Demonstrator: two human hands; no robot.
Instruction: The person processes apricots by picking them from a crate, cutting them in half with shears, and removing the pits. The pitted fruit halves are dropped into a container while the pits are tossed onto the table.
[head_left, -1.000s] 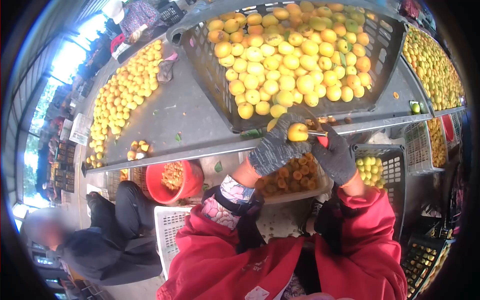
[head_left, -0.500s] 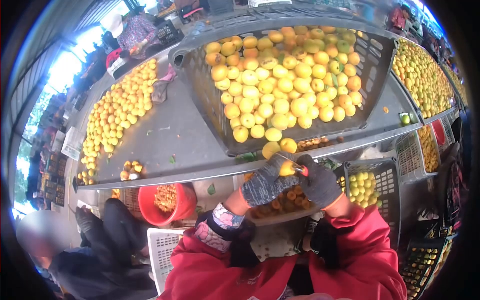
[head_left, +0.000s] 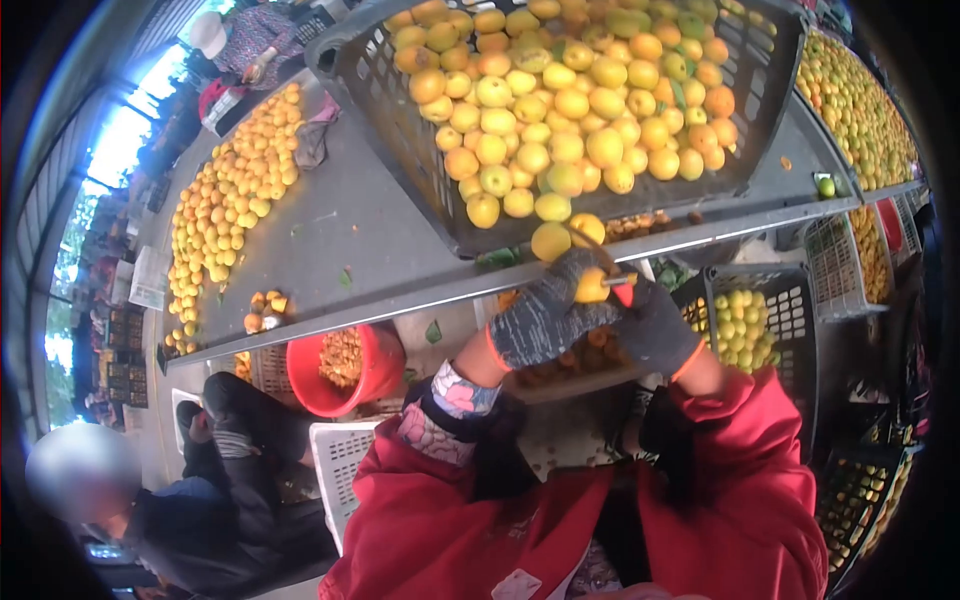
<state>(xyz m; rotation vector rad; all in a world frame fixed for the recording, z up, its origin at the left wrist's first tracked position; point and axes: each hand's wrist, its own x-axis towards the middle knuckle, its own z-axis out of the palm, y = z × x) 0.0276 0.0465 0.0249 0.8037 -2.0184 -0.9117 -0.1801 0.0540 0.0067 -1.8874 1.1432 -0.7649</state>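
My left hand (head_left: 545,322), in a dark grey knitted glove, is closed around a yellow apricot (head_left: 592,286) just in front of the metal table's edge. My right hand (head_left: 655,328), gloved alike, meets it from the right. Its fingers are closed on a small tool (head_left: 625,292) with a red part and a thin metal part that touches the apricot; most of the tool is hidden. Beyond my left fingers, two loose apricots (head_left: 550,242) rest by the table edge. A tilted grey crate (head_left: 400,165) full of apricots (head_left: 565,147) lies behind them.
Apricots are heaped left (head_left: 230,205) and right (head_left: 860,120) on the table (head_left: 350,230). Below its edge are a red bucket (head_left: 375,380) of orange pieces and a dark crate (head_left: 795,325) of greenish fruit. A person (head_left: 230,500) sits at lower left, beside a white basket (head_left: 340,470).
The view has tilted down and shifted, so table and crate sit higher in the picture. Both hands stay together on the apricot, the tool's metal part now showing more clearly.
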